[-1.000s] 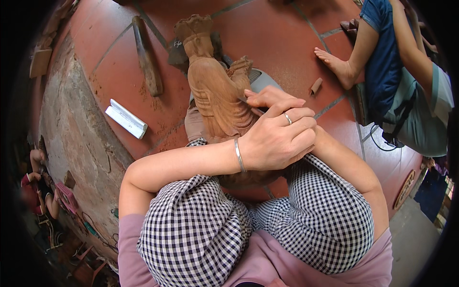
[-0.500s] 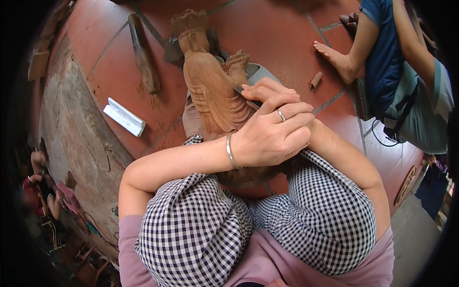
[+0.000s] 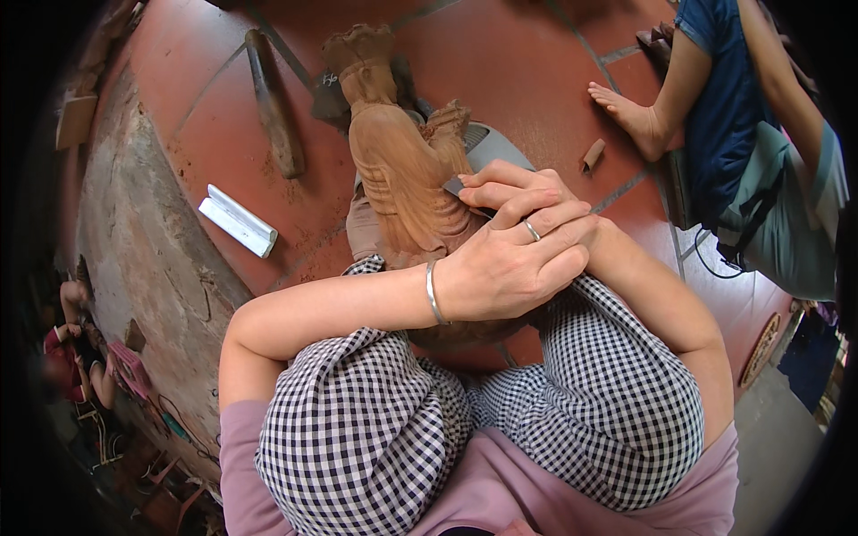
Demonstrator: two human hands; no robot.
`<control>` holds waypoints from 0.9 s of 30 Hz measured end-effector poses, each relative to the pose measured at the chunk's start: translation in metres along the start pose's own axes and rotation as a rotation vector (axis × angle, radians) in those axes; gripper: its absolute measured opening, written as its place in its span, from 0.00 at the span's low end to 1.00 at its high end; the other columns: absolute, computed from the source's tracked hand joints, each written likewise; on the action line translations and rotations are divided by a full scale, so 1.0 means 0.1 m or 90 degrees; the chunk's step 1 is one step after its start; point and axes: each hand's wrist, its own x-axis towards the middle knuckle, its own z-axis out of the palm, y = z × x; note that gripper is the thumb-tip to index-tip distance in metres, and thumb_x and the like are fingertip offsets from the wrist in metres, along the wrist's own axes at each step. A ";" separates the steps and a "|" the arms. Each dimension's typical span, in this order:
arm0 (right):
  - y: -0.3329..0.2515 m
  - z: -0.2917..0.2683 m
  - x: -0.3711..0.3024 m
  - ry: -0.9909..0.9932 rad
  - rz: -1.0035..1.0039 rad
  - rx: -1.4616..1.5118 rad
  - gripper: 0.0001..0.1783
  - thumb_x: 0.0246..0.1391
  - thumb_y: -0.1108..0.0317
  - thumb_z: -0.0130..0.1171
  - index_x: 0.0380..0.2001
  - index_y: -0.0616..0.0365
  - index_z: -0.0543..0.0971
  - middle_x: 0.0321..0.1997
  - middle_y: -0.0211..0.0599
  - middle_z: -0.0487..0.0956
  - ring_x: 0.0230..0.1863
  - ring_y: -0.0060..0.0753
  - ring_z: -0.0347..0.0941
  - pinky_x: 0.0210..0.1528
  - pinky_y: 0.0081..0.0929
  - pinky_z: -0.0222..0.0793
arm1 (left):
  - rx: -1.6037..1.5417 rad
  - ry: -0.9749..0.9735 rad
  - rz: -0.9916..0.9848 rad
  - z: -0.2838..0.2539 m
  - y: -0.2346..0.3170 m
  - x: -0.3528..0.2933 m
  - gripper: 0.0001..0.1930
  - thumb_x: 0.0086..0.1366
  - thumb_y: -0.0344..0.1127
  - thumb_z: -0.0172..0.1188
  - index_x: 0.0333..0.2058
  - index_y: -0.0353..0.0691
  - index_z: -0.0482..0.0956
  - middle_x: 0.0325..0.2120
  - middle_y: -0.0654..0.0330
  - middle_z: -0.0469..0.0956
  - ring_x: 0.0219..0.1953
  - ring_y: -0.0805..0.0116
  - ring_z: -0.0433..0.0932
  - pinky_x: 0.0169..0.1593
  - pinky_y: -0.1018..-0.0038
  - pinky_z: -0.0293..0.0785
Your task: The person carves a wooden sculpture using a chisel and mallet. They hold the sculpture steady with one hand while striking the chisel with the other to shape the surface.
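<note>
A carved wooden figure (image 3: 386,170) in flowing robes lies before me, its ruffled end pointing away and its near end close to my knees. My right hand (image 3: 508,183) pinches a small dark grey flat piece (image 3: 454,186), possibly folded sandpaper, against the carved folds. Across that hand lies my left hand (image 3: 523,263), with a ring and a silver bangle, its fingers wrapped over the right hand's back. Much of my right hand is hidden beneath it. The near end of the figure is partly covered by my left wrist.
On the red tiles lie a wooden mallet-like stick (image 3: 273,107), a folded white paper strip (image 3: 237,221) and a small brown roll (image 3: 593,155). A dark block (image 3: 331,98) sits by the figure. Another person's bare foot (image 3: 635,118) rests at the right. Wood dust is scattered about.
Both hands have slid slightly toward me along the figure, and more of the dark grey piece shows. The whole view has shifted a little.
</note>
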 end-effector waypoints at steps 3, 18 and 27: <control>0.07 -0.02 0.02 0.006 -0.011 0.007 0.25 0.58 0.54 0.54 0.52 0.59 0.78 0.53 0.39 0.78 0.46 0.38 0.78 0.47 0.31 0.76 | -0.013 -0.015 -0.027 0.00 0.01 0.08 0.15 0.46 0.29 0.59 0.37 0.37 0.78 0.46 0.47 0.78 0.54 0.48 0.74 0.57 0.56 0.71; -0.03 0.00 -0.02 -0.009 -0.038 -0.071 0.19 0.59 0.59 0.52 0.48 0.57 0.81 0.50 0.36 0.79 0.41 0.39 0.81 0.35 0.29 0.79 | 0.704 -0.418 -0.750 0.71 0.12 0.62 0.15 0.65 0.30 0.53 0.48 0.38 0.80 0.50 0.55 0.78 0.61 0.59 0.72 0.65 0.70 0.65; -0.08 0.02 -0.04 -0.005 -0.037 -0.110 0.20 0.60 0.58 0.51 0.50 0.56 0.80 0.52 0.36 0.79 0.41 0.38 0.81 0.34 0.29 0.79 | 0.800 -0.443 -0.759 0.70 0.17 0.55 0.15 0.68 0.31 0.50 0.46 0.35 0.82 0.51 0.57 0.78 0.61 0.58 0.72 0.65 0.71 0.66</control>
